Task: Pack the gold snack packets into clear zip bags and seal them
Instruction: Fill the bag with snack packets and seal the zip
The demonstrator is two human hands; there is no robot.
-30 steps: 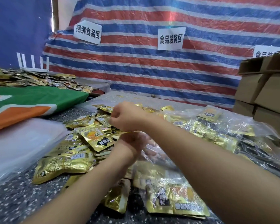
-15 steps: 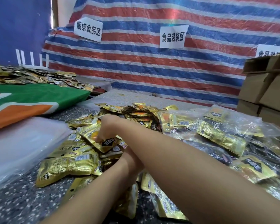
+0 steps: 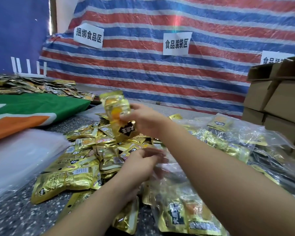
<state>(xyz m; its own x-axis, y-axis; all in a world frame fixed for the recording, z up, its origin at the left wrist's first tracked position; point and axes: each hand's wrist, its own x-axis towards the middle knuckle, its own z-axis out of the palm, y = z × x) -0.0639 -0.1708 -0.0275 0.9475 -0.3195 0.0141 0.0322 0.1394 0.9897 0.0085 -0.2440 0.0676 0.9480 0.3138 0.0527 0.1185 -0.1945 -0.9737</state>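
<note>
My right hand (image 3: 144, 119) grips a few gold snack packets (image 3: 117, 113) and holds them upright above the loose pile of gold packets (image 3: 85, 160) on the speckled table. Below it, my left hand (image 3: 141, 165) holds the mouth of a clear zip bag (image 3: 175, 193) that lies toward me with some packets inside. My right forearm crosses over that bag and hides part of it. Filled clear bags of packets (image 3: 228, 142) lie heaped on the right.
A stack of empty clear bags (image 3: 19, 160) lies at the left. A green and orange cloth (image 3: 32, 109) covers the far left table, with more gold packets (image 3: 32, 86) behind it. Cardboard boxes (image 3: 276, 103) stand at the right. A striped tarp (image 3: 160, 74) closes off the back.
My right hand has risen from the pile with a few gold packets in its grip. My left hand has stayed at the clear bag's mouth.
</note>
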